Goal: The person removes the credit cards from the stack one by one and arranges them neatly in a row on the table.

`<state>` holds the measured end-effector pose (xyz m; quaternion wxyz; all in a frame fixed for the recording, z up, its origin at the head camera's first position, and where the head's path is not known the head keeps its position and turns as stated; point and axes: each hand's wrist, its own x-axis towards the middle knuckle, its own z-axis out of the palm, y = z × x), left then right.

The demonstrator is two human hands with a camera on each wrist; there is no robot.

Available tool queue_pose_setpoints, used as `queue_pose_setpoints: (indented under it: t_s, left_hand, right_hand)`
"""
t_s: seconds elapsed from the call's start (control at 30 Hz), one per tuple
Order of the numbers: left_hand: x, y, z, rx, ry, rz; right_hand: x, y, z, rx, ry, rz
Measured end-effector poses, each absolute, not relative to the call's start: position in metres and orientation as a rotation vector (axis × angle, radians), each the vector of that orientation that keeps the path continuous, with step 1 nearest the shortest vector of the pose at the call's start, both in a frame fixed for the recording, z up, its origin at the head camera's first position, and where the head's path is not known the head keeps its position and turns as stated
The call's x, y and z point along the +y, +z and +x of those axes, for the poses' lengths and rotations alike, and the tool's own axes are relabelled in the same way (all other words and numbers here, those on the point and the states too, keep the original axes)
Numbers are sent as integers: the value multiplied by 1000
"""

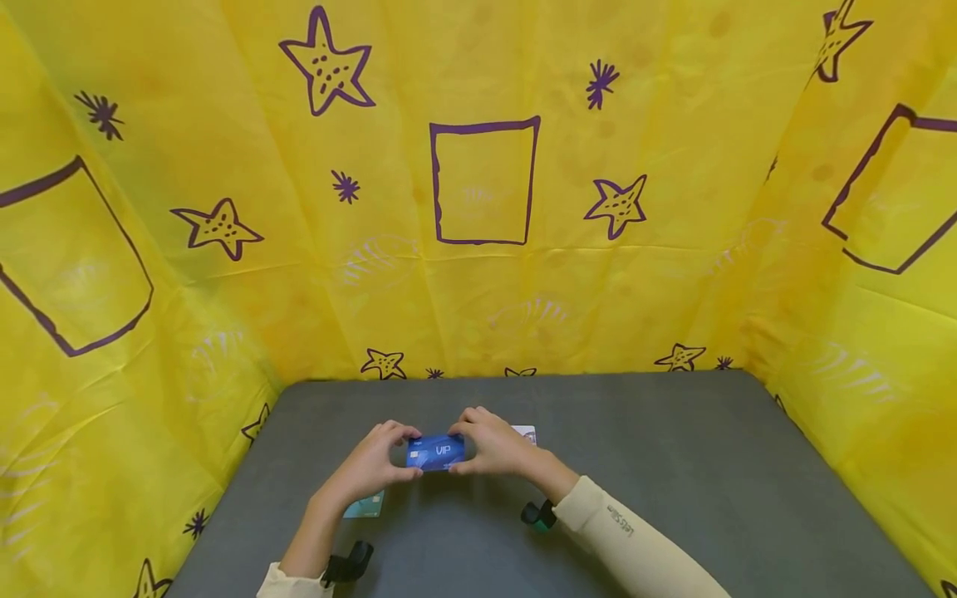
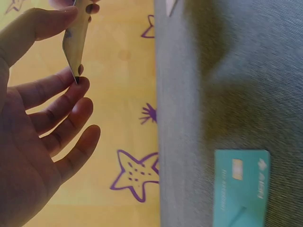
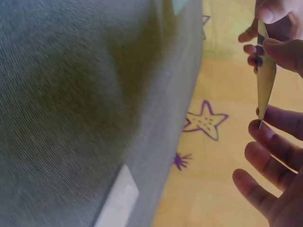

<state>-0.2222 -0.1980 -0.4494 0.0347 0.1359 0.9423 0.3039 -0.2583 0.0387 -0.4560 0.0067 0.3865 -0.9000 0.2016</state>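
Observation:
A blue bank card (image 1: 436,453) with "VIP" on it is held up over the grey table, its printed face toward the head camera. My left hand (image 1: 375,457) pinches its left end between thumb and fingers. At the opposite end my right hand (image 1: 491,444) pinches it in the same way. Both wrist views show the card (image 2: 75,40) nearly edge-on, with the right wrist view giving its thin profile (image 3: 266,78). A teal bank card (image 2: 241,189) lies on the table below my left hand, partly covered by that arm in the head view.
A white card (image 1: 527,433) lies behind my right hand, mostly hidden by it. The dark grey tabletop (image 1: 673,465) is enclosed by yellow cloth walls (image 1: 486,316) with purple star drawings. Each wrist carries a black camera mount (image 1: 350,565).

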Motion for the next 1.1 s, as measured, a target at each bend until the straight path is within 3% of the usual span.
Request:
queue_pose_setpoints:
  t_s: [0.67,1.1]
  left_hand:
    - [-224,-493,-219,2879,831,459]
    - [-228,-500,-220,2890,744,481]
  right_hand:
    - [4,-500,-250,-2918,518,1165]
    - [-6,-510,-248,-2918,420,1153]
